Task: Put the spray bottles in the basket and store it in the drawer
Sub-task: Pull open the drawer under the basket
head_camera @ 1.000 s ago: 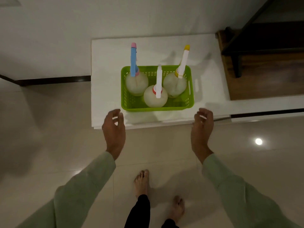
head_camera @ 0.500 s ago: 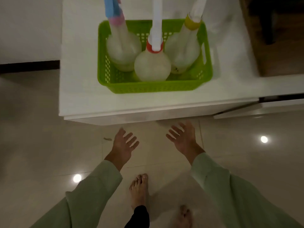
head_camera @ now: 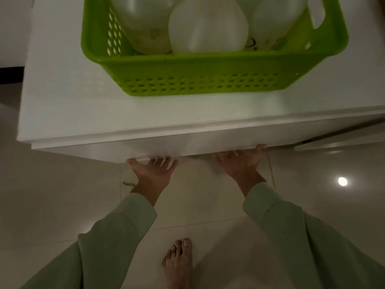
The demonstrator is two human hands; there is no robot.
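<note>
1. a second ago both hands hung in the air in front of the cabinet; now they are down under its front edge, and the view has dropped much closer to the top.
2. the left hand is palm up with its fingers hooked under the lower lip of the drawer front; the fingertips are hidden, so i cannot tell how tightly it holds.
3. the right hand does the same just beside it, thumb out toward the right end of that lip; it too holds only the drawer edge.
4. i judge the loading step done and the drawer about to be pulled open; the drawer looks closed, or nearly so.
5. the basket sits on the cabinet top, near the front edge and toward the right side, untouched by either hand.
6. three bottles stand in it, close together and upright as far as i can see; their spray heads are cut off by the top of the view.
7. the basket must next be lifted clear once the drawer is out, and tall bottles may need headroom inside.
</note>
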